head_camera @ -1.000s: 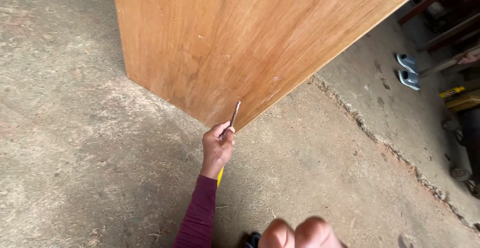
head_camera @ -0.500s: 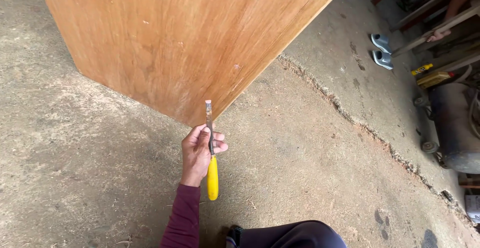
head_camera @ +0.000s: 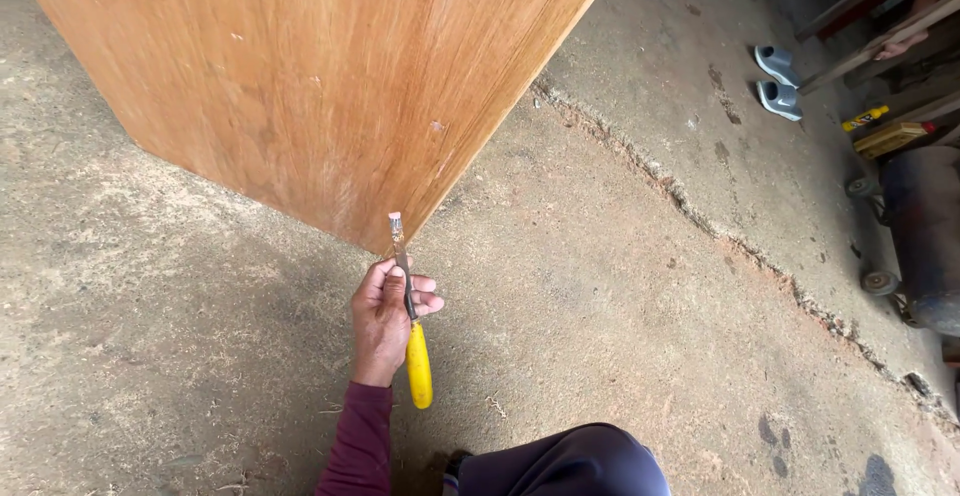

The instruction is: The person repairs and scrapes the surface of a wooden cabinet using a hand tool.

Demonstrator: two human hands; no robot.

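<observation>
Plainly the work is at the near bottom corner of the wood panel (head_camera: 300, 86), which stands on edge on the concrete floor (head_camera: 620, 336). The left hand (head_camera: 385, 321) holds a chisel (head_camera: 404, 276) with its metal tip up against that corner, touching it or just short of it; I cannot tell which. The step in hand looks like setting the blade to the panel's edge. Working it from here would call for a steady tip on the corner and a firmer hold further back, since the yellow handle hangs free below the palm.

The arm, in a maroon sleeve, reaches forward from near the knee, wrist straight, back of the hand to the left. Its fingers are curled round the steel shank, thumb on top. The right hand is out of sight. Far right, grey clogs (head_camera: 775, 81) lie on the floor.
</observation>
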